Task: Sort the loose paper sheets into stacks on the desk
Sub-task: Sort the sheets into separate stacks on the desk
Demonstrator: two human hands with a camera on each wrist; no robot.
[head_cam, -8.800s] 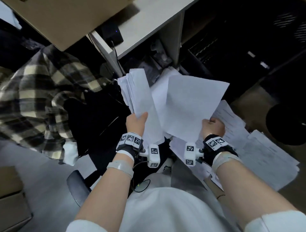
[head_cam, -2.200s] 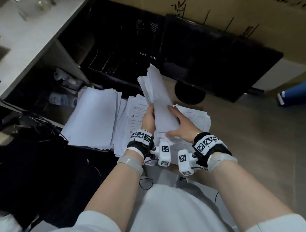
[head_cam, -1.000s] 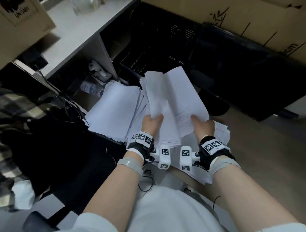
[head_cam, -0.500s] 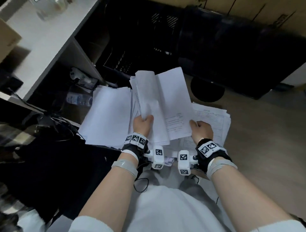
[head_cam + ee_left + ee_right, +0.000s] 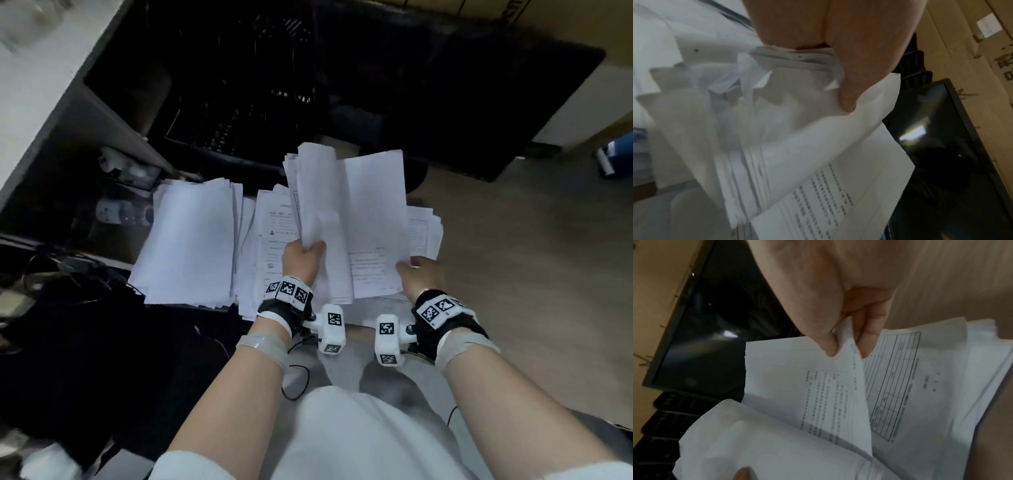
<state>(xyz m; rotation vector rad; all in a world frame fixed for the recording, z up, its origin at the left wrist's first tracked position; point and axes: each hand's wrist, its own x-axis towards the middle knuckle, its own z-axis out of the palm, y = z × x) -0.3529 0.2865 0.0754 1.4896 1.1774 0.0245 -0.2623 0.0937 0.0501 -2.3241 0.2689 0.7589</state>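
Wood-grain desk, dim light; person seated, looking down over both forearms.

Nearest: left hand grips the lower end of a bundle of sheets, thumb on the near face and fingers curled behind, bundle standing roughly upright. Right hand pinches the lower right corner of a single printed sheet between thumb and forefinger. That sheet is fanned off the bundle's right face, its long axis running away from the body.

Below and behind: printed stack lies flat on the desk directly beneath the right hand; blank stack lies well to the left, next to the left forearm.

Judgement: the sheet shows print, so its destination is probably the printed stack. The right hand is the nearer one; a short drop forward and down should suffice.

Far: dark monitor, black crate.
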